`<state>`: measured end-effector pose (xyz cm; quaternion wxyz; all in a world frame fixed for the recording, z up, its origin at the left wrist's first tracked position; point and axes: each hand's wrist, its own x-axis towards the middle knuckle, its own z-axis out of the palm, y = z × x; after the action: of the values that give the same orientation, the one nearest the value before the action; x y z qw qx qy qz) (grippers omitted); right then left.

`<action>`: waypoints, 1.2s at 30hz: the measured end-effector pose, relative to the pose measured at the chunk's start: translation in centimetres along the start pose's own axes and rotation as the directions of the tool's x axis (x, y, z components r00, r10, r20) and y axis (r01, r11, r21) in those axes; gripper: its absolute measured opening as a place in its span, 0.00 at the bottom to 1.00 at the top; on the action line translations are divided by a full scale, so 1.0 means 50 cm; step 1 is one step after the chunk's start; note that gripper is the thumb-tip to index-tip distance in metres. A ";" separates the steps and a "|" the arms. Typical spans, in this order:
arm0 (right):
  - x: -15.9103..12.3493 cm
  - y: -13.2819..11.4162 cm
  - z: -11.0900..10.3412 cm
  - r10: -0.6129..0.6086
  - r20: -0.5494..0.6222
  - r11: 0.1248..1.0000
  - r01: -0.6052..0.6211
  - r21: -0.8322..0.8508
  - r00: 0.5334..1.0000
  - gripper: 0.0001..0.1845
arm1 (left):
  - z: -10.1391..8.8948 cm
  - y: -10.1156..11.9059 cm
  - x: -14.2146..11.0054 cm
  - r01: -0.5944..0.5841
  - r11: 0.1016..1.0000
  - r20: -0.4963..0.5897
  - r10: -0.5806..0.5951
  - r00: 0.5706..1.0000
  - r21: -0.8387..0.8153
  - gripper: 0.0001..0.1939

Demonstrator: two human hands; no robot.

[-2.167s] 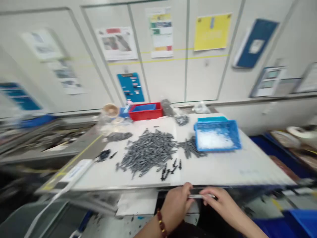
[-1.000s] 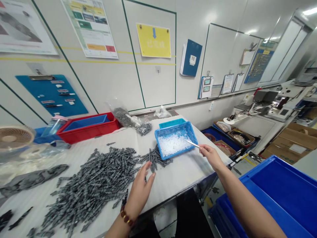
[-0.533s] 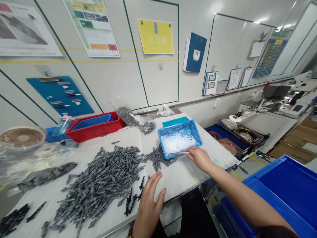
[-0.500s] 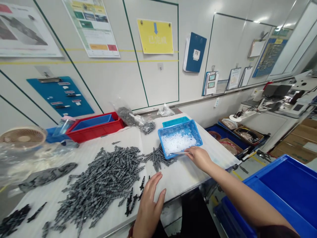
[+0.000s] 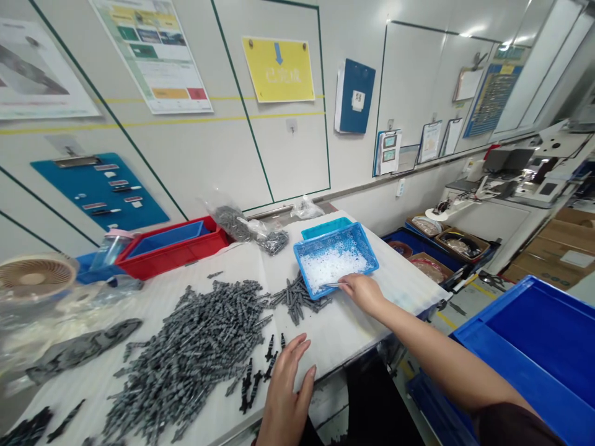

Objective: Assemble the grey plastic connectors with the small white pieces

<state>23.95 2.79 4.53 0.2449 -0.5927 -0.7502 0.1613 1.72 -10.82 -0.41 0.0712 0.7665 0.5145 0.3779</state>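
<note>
My right hand [image 5: 361, 292] is closed on slim metal tweezers [image 5: 331, 285], whose tip points into the front of a blue bin [image 5: 367, 272]. Small white rings [image 5: 332, 263] fill the bottom of that bin. Grey ribbed plastic parts [image 5: 292, 300] lie beside and partly under the bin. My left hand [image 5: 289, 387] hovers at the table's front edge, fingers apart and holding nothing. Just left of it lie several black plastic parts [image 5: 251, 384]. A large heap of grey parts [image 5: 195, 353] spreads farther left.
Behind the blue bin sits a teal tray [image 5: 325, 228]. A red bin [image 5: 171, 257], bags of parts [image 5: 272, 238] and a fan [image 5: 37, 272] line the table's back. Large blue trays [image 5: 534, 347] stand at my right, beyond the table edge.
The view has shifted slightly. My right hand and the tweezers have moved a little left along the bin's front rim. My left hand stays open in nearly the same place.
</note>
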 end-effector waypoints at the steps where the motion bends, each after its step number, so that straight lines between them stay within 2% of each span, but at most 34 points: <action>1: 0.006 0.006 0.004 0.011 -0.006 0.999 -0.011 0.038 1.000 0.10 | 0.000 -0.004 -0.003 -0.014 1.000 0.008 0.014 1.000 0.007 0.17; 6: 0.035 0.038 0.000 0.084 -0.060 0.978 -0.071 0.198 0.995 0.16 | -0.002 -0.016 -0.012 -0.032 0.999 0.048 0.031 0.998 0.035 0.17; 11: 0.073 0.039 -0.006 0.118 -0.103 0.967 -0.091 0.239 0.988 0.16 | -0.005 -0.009 -0.011 -0.019 1.000 0.071 0.019 0.997 -0.001 0.17; 14: 0.099 0.026 -0.004 0.114 -0.117 0.972 -0.086 0.219 0.987 0.14 | -0.004 -0.006 -0.015 -0.033 0.999 0.064 0.034 0.997 -0.018 0.16; 21: 0.118 -0.006 -0.018 0.106 -0.106 0.988 -0.093 0.124 0.989 0.11 | 0.014 -0.011 -0.033 -0.005 0.997 -0.075 -0.001 0.997 -0.075 0.15; 32: 0.096 -0.034 -0.030 0.001 -0.109 1.000 -0.004 -0.025 0.994 0.12 | 0.014 -0.020 -0.039 -0.022 0.998 -0.073 0.017 0.997 -0.065 0.15; 36: 0.102 -0.048 -0.024 -0.016 -0.127 0.998 0.008 -0.058 0.992 0.12 | 0.002 -0.030 -0.034 -0.095 0.996 0.001 0.095 0.996 0.004 0.17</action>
<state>21.76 7.10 7.70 0.2763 -0.6040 -0.7408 0.1001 0.35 -11.55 -2.08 0.0521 0.7903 0.4782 0.3795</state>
